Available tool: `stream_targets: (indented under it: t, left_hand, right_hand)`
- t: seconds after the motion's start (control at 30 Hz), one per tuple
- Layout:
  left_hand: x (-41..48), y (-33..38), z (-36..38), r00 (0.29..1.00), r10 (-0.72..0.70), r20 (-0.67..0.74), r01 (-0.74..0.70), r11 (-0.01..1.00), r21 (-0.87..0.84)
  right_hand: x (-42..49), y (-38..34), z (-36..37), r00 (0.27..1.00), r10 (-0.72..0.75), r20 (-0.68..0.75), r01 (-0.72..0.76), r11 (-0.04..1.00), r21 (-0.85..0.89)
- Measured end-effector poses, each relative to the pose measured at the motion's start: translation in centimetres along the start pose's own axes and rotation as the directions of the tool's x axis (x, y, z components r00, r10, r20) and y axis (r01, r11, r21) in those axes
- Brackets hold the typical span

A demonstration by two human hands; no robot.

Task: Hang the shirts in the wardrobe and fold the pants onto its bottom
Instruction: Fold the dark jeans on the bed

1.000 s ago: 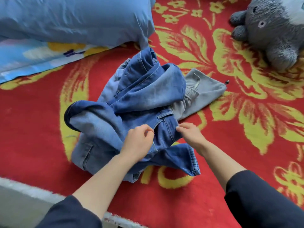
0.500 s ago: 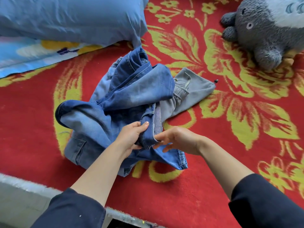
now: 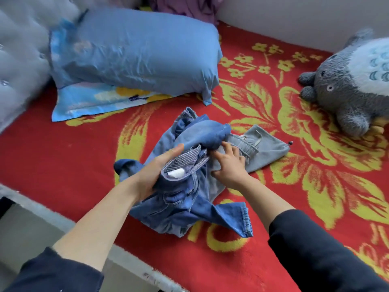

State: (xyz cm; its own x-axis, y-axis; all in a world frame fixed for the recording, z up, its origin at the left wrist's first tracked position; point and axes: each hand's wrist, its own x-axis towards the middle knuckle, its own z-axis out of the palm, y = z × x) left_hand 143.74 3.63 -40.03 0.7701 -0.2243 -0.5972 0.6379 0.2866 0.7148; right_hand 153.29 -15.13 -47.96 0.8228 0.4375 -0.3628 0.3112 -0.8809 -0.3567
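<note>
A crumpled pair of blue jeans (image 3: 185, 209) lies in a heap on the red and yellow bedspread (image 3: 63, 157). My left hand (image 3: 155, 171) grips the jeans at the waistband, turned so the striped inner lining shows. My right hand (image 3: 229, 165) rests with fingers spread on a pair of light grey pants (image 3: 263, 148) that lies under and to the right of the jeans, its drawstring waist showing. A jeans leg hem points toward me at the lower right of the heap.
A blue pillow (image 3: 136, 51) lies on a patterned pillowcase (image 3: 94, 102) at the back left. A grey plush toy (image 3: 353, 85) sits at the right. Purple cloth (image 3: 185, 5) lies at the far edge. The bed's front edge (image 3: 52, 216) runs along the lower left.
My left hand has lifted and turned the jeans' waistband, showing the striped lining. My right hand moved off the jeans onto the grey pants. The view has tilted up.
</note>
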Motion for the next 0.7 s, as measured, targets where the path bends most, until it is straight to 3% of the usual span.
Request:
stream_targets:
  t: [0.1, 0.23, 0.3, 0.37, 0.43, 0.53, 0.63, 0.7]
  left_hand:
    - [-4.0, 3.5, 0.4, 0.999, 0.006, 0.048, -0.017, 0.976, 0.217]
    - [-8.6, 8.7, 1.3, 0.988, 0.042, 0.151, -0.097, 0.922, 0.375]
    - [-9.9, 10.8, 1.5, 0.998, 0.026, 0.057, -0.05, 0.881, 0.47]
    - [-10.6, 12.6, 1.5, 0.995, 0.047, -0.086, 0.012, 0.807, 0.591]
    - [-11.1, 14.1, 1.4, 0.972, 0.118, -0.201, 0.065, 0.691, 0.72]
    - [-11.5, 16.0, 1.2, 0.906, 0.301, -0.298, 0.112, 0.509, 0.853]
    - [-11.5, 18.0, 1.8, 0.831, 0.442, -0.337, 0.097, 0.482, 0.871]
    - [-11.2, 19.7, 2.6, 0.786, 0.521, -0.333, 0.081, 0.447, 0.891]
  right_hand:
    - [-0.3, -1.2, -2.1, 0.999, 0.003, 0.048, 0.0, 0.997, -0.082]
    - [-2.4, -2.8, -4.3, 0.987, 0.097, 0.127, -0.075, 0.983, -0.168]
    - [-4.2, -3.4, -6.3, 0.978, 0.17, 0.123, -0.159, 0.983, -0.095]
    - [-6.1, -3.4, -8.9, 0.982, 0.18, 0.058, -0.182, 0.983, 0.039]
    - [-8.3, -3.2, -12.2, 0.976, 0.205, -0.073, -0.201, 0.978, 0.052]
    - [-11.2, -3.6, -17.2, 0.932, 0.154, -0.329, -0.208, 0.968, -0.138]
    - [-13.7, -4.0, -21.4, 0.899, 0.05, -0.434, -0.197, 0.933, -0.301]
    - [-15.8, -3.4, -24.0, 0.891, 0.057, -0.45, -0.248, 0.891, -0.38]
